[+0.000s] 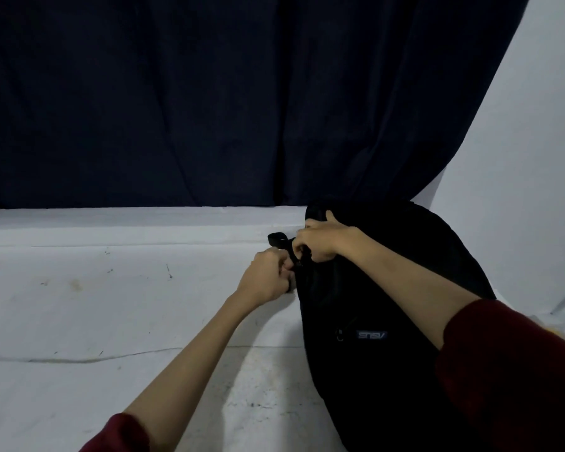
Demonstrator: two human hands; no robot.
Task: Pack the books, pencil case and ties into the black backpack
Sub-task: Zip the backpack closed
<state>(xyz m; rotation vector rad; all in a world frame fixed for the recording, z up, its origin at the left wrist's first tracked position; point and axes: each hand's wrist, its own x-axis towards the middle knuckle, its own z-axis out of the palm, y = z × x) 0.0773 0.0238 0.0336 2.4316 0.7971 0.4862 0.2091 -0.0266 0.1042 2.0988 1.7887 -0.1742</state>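
Nearest the camera, your two dark red sleeves (516,363) were pushed up your forearms, one at the bottom left edge and the bigger one at the lower right. Both bare arms reached forward over the white cloth-covered surface (111,321), which had a few small dark specks and a faint yellowish stain on the left side.

The black fabric backpack (372,353) lay on that surface at right of centre, running from the bottom edge up toward the back. It had a small blue label with pale lettering (371,335) on its front and a small metal zip pull (340,334) just left of that label.

Your left hand (268,277) was at the backpack's far left edge, fingers curled tight and pinching something black there. I couldn't tell if it was a zip tab or a bit of fabric, too dark. Your right hand (320,238) was just beyond it, fingers also curled and clamped on the black material at the top end of the bag, thumb up over the edge. The two hands were close together, nearly touching.

A short black strap loop (278,239) stuck out to the left of your right hand, resting on the cloth.

Behind everything hung a dark navy curtain (209,99), with a white backdrop sheet (535,158) sweeping up on the right.
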